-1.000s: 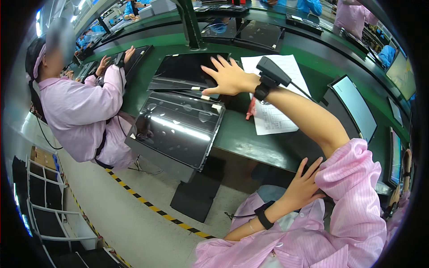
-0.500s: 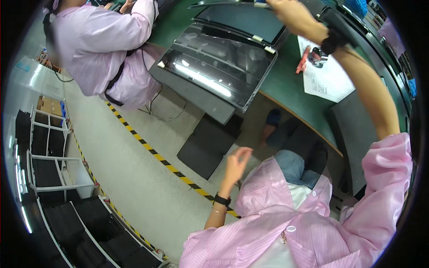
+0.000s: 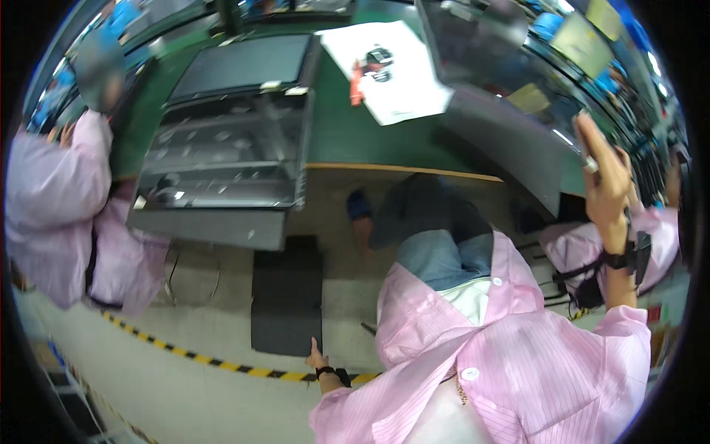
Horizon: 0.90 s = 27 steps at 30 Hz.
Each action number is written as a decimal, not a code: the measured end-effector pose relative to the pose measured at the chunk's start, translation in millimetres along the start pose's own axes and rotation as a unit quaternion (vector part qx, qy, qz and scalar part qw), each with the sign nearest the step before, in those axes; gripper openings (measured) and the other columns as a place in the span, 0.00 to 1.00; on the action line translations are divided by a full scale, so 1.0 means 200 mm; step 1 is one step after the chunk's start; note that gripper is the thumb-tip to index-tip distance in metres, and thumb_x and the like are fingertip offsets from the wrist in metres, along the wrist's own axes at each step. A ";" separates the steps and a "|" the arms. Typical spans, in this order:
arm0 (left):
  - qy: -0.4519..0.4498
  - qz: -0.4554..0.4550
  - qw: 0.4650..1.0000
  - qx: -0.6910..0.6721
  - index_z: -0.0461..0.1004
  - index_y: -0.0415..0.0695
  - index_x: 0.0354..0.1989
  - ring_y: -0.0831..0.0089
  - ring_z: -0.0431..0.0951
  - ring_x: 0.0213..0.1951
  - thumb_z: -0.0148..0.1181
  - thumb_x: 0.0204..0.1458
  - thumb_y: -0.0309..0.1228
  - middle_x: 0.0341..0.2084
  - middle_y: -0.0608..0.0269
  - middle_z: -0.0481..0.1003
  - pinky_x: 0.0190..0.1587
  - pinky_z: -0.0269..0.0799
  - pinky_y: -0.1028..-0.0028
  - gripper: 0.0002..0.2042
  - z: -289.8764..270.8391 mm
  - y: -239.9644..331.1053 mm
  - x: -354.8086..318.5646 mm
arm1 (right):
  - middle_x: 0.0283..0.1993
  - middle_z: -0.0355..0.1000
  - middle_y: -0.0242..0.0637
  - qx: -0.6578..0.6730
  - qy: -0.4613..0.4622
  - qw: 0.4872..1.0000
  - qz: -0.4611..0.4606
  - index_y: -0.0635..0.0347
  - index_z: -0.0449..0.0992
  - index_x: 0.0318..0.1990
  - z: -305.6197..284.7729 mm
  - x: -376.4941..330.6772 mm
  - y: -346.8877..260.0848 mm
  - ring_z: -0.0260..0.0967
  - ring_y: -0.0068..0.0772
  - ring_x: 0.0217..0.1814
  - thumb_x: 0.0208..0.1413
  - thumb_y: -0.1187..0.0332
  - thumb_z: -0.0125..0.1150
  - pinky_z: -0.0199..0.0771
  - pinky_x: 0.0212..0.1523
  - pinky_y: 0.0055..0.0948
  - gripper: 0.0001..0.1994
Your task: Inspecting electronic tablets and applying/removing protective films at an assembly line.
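Observation:
My right hand [image 3: 605, 177] is raised at the right, fingers pointing up, beside the edge of a large grey flat panel [image 3: 510, 137] leaning on the green bench [image 3: 347, 137]. A small pale thing shows at its thumb; whether it is held is unclear. A black strap [image 3: 630, 255] circles that wrist. My left hand [image 3: 319, 360] hangs low by my side above the floor, fingers curled with the thumb up, holding nothing. A black band [image 3: 334, 374] sits on its wrist. My pink coat fills the lower middle.
A shiny dark tray-like frame [image 3: 222, 152] overhangs the bench edge, a dark flat panel [image 3: 244, 65] behind it. A white sheet [image 3: 399, 81] carries a red pen [image 3: 356, 81]. A person in pink [image 3: 52, 200] works at left. A black mat [image 3: 287, 296] and striped floor tape [image 3: 200, 359] lie below.
My right hand has left the bench top and swung up to the right. My left hand has dropped lower and curled. The view has tilted down toward the floor.

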State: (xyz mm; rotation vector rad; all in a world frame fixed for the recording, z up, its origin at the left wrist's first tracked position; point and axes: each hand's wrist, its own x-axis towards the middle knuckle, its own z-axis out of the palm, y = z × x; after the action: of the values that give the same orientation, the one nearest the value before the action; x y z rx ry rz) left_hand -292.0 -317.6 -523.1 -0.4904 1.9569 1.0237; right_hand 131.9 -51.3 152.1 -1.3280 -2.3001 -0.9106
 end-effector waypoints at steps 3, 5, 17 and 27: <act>0.043 -0.046 0.997 0.050 0.63 0.27 0.54 0.52 0.68 0.54 0.74 0.31 0.57 0.55 0.46 0.66 0.53 0.67 0.47 0.50 0.05 0.11 -0.09 | 0.54 0.71 0.50 -0.012 -0.023 0.999 0.036 0.66 0.71 0.53 0.05 -0.17 -0.04 0.68 0.47 0.58 0.36 0.88 0.52 0.68 0.59 0.37 0.29; 0.035 -0.062 0.992 0.102 0.64 0.28 0.54 0.53 0.68 0.54 0.73 0.30 0.59 0.55 0.47 0.66 0.52 0.68 0.49 0.50 0.08 0.16 -0.11 | 0.51 0.72 0.48 -0.029 -0.039 0.998 0.040 0.65 0.72 0.51 0.13 -0.25 -0.02 0.70 0.47 0.55 0.35 0.85 0.55 0.70 0.57 0.37 0.27; -0.097 0.031 0.966 0.237 0.65 0.31 0.54 0.55 0.69 0.52 0.71 0.34 0.58 0.54 0.49 0.67 0.51 0.69 0.53 0.46 0.39 0.29 -0.15 | 0.60 0.65 0.44 0.005 -0.111 0.988 0.109 0.61 0.67 0.58 0.29 -0.44 -0.03 0.61 0.47 0.64 0.57 0.48 0.54 0.63 0.61 0.39 0.29; -0.162 0.077 0.935 0.305 0.66 0.33 0.54 0.57 0.70 0.51 0.69 0.36 0.56 0.53 0.51 0.68 0.49 0.70 0.56 0.43 0.55 0.29 -0.21 | 0.58 0.66 0.49 0.056 -0.026 0.992 0.113 0.60 0.71 0.53 0.24 -0.49 -0.06 0.60 0.50 0.63 0.55 0.58 0.59 0.60 0.61 0.45 0.22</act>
State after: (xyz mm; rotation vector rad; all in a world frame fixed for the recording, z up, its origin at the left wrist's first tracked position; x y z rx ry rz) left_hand -251.6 -196.4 -494.7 0.1726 1.8997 0.4928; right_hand 173.2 -86.7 55.8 -1.5403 -2.1481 -0.6727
